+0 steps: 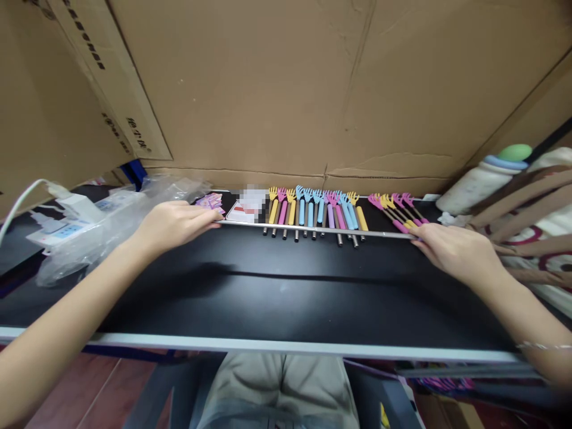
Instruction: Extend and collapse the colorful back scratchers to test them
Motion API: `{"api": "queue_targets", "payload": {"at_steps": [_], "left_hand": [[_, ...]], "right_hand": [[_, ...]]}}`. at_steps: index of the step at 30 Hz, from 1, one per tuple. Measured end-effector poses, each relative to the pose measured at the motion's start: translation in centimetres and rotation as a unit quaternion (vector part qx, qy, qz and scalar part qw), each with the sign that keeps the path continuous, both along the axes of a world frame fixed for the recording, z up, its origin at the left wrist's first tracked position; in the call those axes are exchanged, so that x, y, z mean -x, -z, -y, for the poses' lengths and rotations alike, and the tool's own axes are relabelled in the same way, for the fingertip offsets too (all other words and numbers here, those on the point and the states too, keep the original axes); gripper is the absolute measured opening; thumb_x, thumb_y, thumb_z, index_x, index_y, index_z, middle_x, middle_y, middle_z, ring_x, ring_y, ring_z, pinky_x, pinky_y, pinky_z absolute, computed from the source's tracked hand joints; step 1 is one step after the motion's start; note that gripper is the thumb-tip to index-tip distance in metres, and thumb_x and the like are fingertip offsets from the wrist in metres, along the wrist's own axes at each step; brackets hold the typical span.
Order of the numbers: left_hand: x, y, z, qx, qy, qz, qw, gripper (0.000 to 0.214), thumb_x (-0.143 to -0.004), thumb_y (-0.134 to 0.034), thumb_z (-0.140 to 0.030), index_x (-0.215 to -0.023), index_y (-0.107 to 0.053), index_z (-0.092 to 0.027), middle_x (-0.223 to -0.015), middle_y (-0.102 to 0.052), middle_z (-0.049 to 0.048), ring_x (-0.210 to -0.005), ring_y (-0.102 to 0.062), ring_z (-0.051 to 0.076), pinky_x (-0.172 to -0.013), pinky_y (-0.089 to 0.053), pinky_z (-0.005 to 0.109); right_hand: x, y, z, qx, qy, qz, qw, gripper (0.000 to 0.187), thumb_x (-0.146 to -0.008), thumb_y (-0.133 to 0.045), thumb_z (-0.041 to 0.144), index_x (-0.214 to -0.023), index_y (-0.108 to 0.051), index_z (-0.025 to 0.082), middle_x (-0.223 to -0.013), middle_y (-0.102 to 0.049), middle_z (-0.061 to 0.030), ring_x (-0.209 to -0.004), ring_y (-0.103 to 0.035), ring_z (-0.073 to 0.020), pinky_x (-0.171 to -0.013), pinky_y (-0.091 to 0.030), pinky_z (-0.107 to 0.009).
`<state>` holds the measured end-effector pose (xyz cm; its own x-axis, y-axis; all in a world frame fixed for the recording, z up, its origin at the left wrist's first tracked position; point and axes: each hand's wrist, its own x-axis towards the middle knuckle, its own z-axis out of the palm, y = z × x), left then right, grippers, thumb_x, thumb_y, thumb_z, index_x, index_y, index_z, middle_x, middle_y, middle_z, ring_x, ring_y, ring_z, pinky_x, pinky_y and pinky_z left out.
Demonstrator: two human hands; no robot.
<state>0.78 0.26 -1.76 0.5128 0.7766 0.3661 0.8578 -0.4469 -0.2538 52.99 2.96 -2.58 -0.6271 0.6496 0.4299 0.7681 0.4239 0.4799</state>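
Note:
A thin metal rod (304, 228), which looks like a telescopic back scratcher pulled out long, stretches level above the black table. My left hand (179, 223) is closed around its left end, and my right hand (460, 250) grips the right end. Both ends are hidden in my fingers, so its claw head does not show. Behind the rod lies a row of back scratchers (310, 213) with yellow, pink and blue claws and handles. A smaller group of pink and yellow back scratchers (395, 210) lies just beyond my right hand.
A purple printed packet (210, 203) and a white card (243, 208) lie beyond my left hand. Clear plastic wrap (111, 229) and a power strip (67, 229) with a plugged-in charger are left. A white bottle (473, 182) and a patterned bag (545, 232) stand right. Cardboard (268, 89) walls the back.

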Motion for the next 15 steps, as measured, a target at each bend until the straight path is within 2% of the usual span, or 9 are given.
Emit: {"api": "queue_targets", "payload": {"at_steps": [5,11,15], "left_hand": [[1.5,0.1,0.1,-0.010,-0.008,0.017,1.000,0.049,-0.098,-0.026,-0.051,-0.091,-0.062,-0.019,-0.088,-0.072,-0.0012,-0.072,-0.057,0.013,-0.069,-0.037,0.024],[1.3,0.5,0.4,0.005,-0.006,0.027,1.000,0.045,-0.098,-0.030,-0.049,-0.087,-0.063,-0.020,-0.087,-0.072,0.0000,-0.071,-0.058,0.014,-0.068,-0.037,0.026],[1.2,0.7,0.5,0.008,-0.001,0.029,1.000,0.041,-0.097,-0.031,-0.045,-0.088,-0.064,-0.022,-0.092,-0.072,0.0035,-0.074,-0.062,0.017,-0.067,-0.037,0.029]], "right_hand": [[-1.3,-0.1,-0.6,-0.006,0.009,0.004,1.000,0.034,-0.094,-0.041,0.033,-0.097,-0.068,0.013,-0.084,-0.070,-0.0147,-0.074,-0.062,-0.0193,-0.062,-0.037,-0.028],[-1.6,-0.6,-0.6,0.006,0.036,0.002,0.999,0.036,-0.096,-0.037,0.035,-0.098,-0.068,0.016,-0.080,-0.068,-0.0126,-0.075,-0.059,-0.0199,-0.068,-0.038,-0.028],[-2.1,-0.1,-0.5,0.007,0.051,0.006,0.999,0.033,-0.095,-0.040,0.034,-0.097,-0.067,0.015,-0.084,-0.069,-0.0142,-0.077,-0.059,-0.0201,-0.067,-0.037,-0.030]]}}
